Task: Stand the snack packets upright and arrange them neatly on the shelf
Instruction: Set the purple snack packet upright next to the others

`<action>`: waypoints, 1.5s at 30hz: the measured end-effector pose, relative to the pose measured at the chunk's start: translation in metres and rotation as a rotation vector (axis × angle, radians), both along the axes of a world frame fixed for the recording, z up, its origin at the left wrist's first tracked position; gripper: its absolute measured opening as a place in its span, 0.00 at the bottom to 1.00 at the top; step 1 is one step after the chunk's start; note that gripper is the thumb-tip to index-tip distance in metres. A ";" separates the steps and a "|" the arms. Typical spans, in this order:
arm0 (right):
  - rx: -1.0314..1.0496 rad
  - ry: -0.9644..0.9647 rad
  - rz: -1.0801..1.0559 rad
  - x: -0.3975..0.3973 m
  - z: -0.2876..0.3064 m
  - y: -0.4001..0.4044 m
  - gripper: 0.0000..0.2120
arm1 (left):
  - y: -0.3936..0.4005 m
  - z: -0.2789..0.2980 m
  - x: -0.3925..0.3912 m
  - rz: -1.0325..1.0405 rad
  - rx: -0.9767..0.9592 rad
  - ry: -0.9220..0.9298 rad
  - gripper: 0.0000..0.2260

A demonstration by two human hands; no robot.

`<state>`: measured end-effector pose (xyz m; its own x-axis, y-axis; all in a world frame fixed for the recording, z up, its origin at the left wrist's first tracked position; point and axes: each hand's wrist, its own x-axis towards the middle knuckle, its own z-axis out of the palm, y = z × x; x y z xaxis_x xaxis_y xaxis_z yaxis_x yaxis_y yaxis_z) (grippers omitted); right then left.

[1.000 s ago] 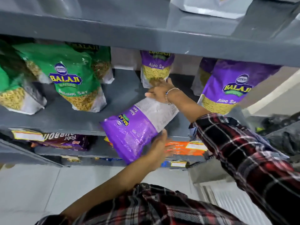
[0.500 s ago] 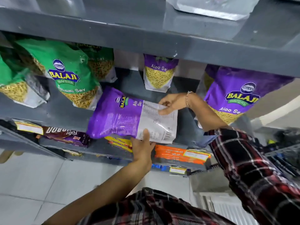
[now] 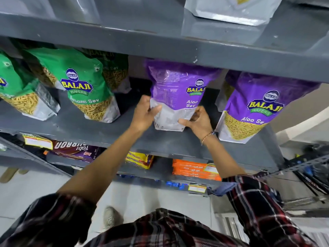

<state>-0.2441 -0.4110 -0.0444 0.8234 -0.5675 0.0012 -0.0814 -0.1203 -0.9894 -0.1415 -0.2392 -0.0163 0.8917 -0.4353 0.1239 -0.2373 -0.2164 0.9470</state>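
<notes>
A purple Aloo Sev packet (image 3: pixel 175 90) stands upright in the middle of the grey shelf (image 3: pixel 99 134), its base on the shelf board. My left hand (image 3: pixel 145 113) grips its lower left edge and my right hand (image 3: pixel 200 122) grips its lower right corner. A second purple Aloo Sev packet (image 3: pixel 256 107) stands upright just to the right. Green Balaji sev packets (image 3: pixel 83 84) stand upright on the left part of the same shelf, with more green ones (image 3: pixel 19 90) at the far left and behind.
The shelf board above (image 3: pixel 160 43) overhangs the packet tops and carries a silver packet (image 3: pixel 229 9). The lower shelf holds a brown biscuit pack (image 3: pixel 71 148), a yellow pack (image 3: pixel 140 159) and orange packs (image 3: pixel 194 169). Metal racking (image 3: pixel 311 168) is at the right.
The purple packet went from lying sideways in both hands at the shelf front to standing upright on the shelf. Both hands moved to its lower edge.
</notes>
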 end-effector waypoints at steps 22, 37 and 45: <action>0.064 0.040 0.013 -0.019 -0.027 0.006 0.20 | -0.026 -0.064 -0.083 -0.100 0.148 -0.234 0.17; -0.472 0.004 0.095 -0.037 -0.026 0.039 0.27 | -0.024 -0.080 -0.053 0.100 0.065 -0.123 0.26; -0.168 0.286 0.082 -0.018 -0.027 -0.017 0.28 | 0.007 -0.072 0.003 -0.105 0.202 -0.044 0.20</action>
